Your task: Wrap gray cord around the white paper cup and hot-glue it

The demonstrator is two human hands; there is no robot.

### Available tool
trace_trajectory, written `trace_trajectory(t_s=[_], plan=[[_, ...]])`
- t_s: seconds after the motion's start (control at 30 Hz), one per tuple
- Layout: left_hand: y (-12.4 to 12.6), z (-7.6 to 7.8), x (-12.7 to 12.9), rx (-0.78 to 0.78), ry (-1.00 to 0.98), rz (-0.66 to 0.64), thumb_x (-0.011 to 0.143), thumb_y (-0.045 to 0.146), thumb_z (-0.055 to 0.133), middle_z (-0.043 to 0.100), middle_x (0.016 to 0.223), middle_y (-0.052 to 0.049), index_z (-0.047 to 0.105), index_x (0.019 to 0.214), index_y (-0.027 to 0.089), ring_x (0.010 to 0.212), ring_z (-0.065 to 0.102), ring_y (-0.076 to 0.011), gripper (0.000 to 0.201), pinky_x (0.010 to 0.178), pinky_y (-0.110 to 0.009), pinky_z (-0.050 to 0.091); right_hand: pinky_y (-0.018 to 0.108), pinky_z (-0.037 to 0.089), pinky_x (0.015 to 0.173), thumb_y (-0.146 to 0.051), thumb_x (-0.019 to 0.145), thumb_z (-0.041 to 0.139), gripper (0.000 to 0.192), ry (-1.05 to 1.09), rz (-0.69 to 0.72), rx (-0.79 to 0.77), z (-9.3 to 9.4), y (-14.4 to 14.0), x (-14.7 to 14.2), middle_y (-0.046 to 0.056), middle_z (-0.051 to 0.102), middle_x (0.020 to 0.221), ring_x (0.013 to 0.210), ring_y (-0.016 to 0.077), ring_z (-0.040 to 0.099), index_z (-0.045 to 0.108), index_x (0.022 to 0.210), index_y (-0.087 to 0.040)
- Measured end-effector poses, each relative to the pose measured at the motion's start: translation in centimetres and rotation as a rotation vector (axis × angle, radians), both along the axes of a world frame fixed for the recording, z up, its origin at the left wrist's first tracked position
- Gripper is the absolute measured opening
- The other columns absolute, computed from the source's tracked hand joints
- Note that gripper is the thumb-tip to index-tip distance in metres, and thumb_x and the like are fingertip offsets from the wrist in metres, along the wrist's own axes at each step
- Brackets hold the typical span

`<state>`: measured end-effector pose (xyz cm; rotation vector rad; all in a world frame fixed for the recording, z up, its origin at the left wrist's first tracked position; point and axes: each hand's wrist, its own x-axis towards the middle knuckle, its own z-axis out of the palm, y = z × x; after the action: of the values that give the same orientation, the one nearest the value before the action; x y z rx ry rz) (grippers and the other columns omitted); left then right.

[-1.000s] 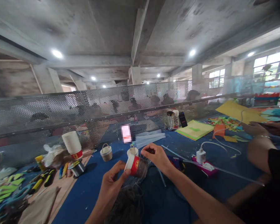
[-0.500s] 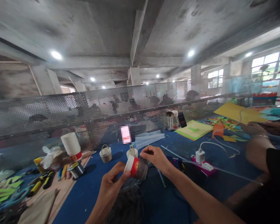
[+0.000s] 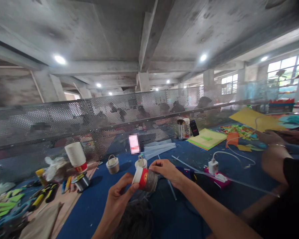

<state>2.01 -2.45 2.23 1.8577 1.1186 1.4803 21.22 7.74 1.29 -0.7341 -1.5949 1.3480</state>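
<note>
Blue cloth [image 3: 94, 205] covers the table below a mesh screen [image 3: 64, 119]. Above it, a red cup [image 3: 142, 176] is pinched by the left hand [image 3: 118, 194]. Grey yarn [image 3: 152, 181] on the cup is gripped by the closed right hand [image 3: 165, 169].

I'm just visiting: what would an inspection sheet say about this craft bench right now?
Surface: blue-covered table, bare wood at its left edge.
Job's things: red and white paper cup partly wrapped in grey yarn; loose yarn pile below.
Clutter: stack of paper cups, two small handled baskets, wire spool, pliers, coloured paper sheets.
Hands: left hand grips the cup's rim; right hand pinches the yarn against it.
Cables: white charger with a cable.
Surroundings: perforated metal screen; another person's arm at right.
</note>
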Motion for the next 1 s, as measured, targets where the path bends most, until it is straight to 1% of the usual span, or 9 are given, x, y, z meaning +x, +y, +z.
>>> trace_trajectory(t_s=[0.13, 0.23, 0.3, 0.4, 0.47, 0.6, 0.77, 0.9, 1.0], plan=[[0.2, -0.4, -0.4, 0.001, -0.015, 0.014, 0.086, 0.029, 0.064, 0.062, 0.084, -0.004, 0.075, 0.087, 0.017, 0.083, 0.054, -0.0193, 0.017, 0.077, -0.025, 0.042, 0.023, 0.037, 0.059, -0.039, 0.072, 0.070, 0.024, 0.019, 0.007, -0.038, -0.1, 0.0, 0.0, -0.001, 0.064, 0.068, 0.061, 0.0114, 0.051, 0.072, 0.077, -0.015], [0.6, -0.8, -0.7, 0.010, -0.062, 0.064, 0.085, 0.030, 0.064, 0.064, 0.089, -0.004, 0.075, 0.092, 0.018, 0.086, 0.055, -0.0195, 0.017, 0.078, -0.025, 0.042, 0.024, 0.040, 0.062, -0.047, 0.078, 0.065, 0.031, 0.031, -0.097, -0.013, 0.0, -0.2, 0.0, 0.001, 0.068, 0.084, 0.067, 0.0135, 0.057, 0.070, 0.087, -0.017], [0.9, -1.0, -0.9, 0.011, -0.085, 0.103, 0.085, 0.030, 0.065, 0.065, 0.092, -0.004, 0.074, 0.095, 0.019, 0.088, 0.056, -0.0195, 0.018, 0.079, -0.024, 0.043, 0.026, 0.042, 0.064, -0.053, 0.083, 0.059, 0.037, 0.029, -0.114, -0.018, -0.1, -0.5, 0.1, 0.002, 0.068, 0.090, 0.071, 0.0149, 0.060, 0.068, 0.091, -0.018], [1.1, -1.1, -1.0, 0.026, -0.083, 0.142, 0.084, 0.031, 0.065, 0.066, 0.091, -0.003, 0.074, 0.097, 0.019, 0.088, 0.057, -0.0191, 0.019, 0.078, -0.023, 0.043, 0.028, 0.046, 0.071, -0.058, 0.087, 0.053, 0.043, 0.031, 0.062, -0.010, -0.3, -1.0, 0.2, 0.004, 0.069, 0.091, 0.080, 0.0180, 0.064, 0.064, 0.098, -0.018], [1.2, -1.1, -1.0, 0.035, -0.067, 0.163, 0.083, 0.032, 0.066, 0.066, 0.089, -0.003, 0.075, 0.096, 0.018, 0.087, 0.058, -0.0194, 0.020, 0.078, -0.023, 0.044, 0.030, 0.048, 0.078, -0.055, 0.085, 0.059, 0.042, 0.035, 0.173, 0.051, -0.5, -1.3, 0.1, 0.006, 0.070, 0.098, 0.090, 0.0202, 0.065, 0.062, 0.105, -0.018], [1.3, -1.1, -0.9, -0.024, -0.089, 0.169, 0.082, 0.035, 0.068, 0.070, 0.090, -0.003, 0.074, 0.100, 0.018, 0.089, 0.061, -0.0208, 0.026, 0.080, -0.024, 0.046, 0.034, 0.047, 0.090, -0.044, 0.079, 0.072, 0.043, 0.100, 0.236, 0.140, -0.6, -1.4, -0.2, 0.008, 0.069, 0.111, 0.105, 0.0231, 0.063, 0.059, 0.111, -0.018], [1.4, -1.2, -1.0, -0.086, -0.214, 0.181, 0.081, 0.041, 0.067, 0.074, 0.097, -0.004, 0.073, 0.106, 0.018, 0.092, 0.063, -0.0226, 0.034, 0.081, -0.025, 0.049, 0.035, 0.050, 0.089, -0.038, 0.072, 0.080, 0.059, 0.070, 0.122, 0.273, -0.4, -1.6, -0.2, 0.007, 0.067, 0.113, 0.102, 0.0234, 0.064, 0.055, 0.122, -0.021], [1.3, -1.3, -1.3, -0.115, -0.225, 0.181, 0.082, 0.041, 0.065, 0.073, 0.088, -0.004, 0.073, 0.105, 0.016, 0.086, 0.062, -0.0211, 0.034, 0.077, -0.025, 0.048, 0.034, 0.049, 0.093, -0.038, 0.068, 0.083, 0.067, 0.009, 0.083, 0.375, -0.3, -2.2, -0.1, 0.006, 0.065, 0.117, 0.104, 0.0223, 0.063, 0.053, 0.126, -0.023], [1.2, -1.1, -1.2, -0.106, -0.199, 0.173, 0.083, 0.039, 0.065, 0.071, 0.084, -0.002, 0.074, 0.101, 0.016, 0.083, 0.060, -0.0192, 0.031, 0.075, -0.023, 0.046, 0.034, 0.047, 0.095, -0.044, 0.076, 0.075, 0.059, 0.004, 0.052, 0.393, -0.2, -2.1, 0.1, 0.008, 0.061, 0.125, 0.107, 0.0215, 0.061, 0.053, 0.126, -0.023]])
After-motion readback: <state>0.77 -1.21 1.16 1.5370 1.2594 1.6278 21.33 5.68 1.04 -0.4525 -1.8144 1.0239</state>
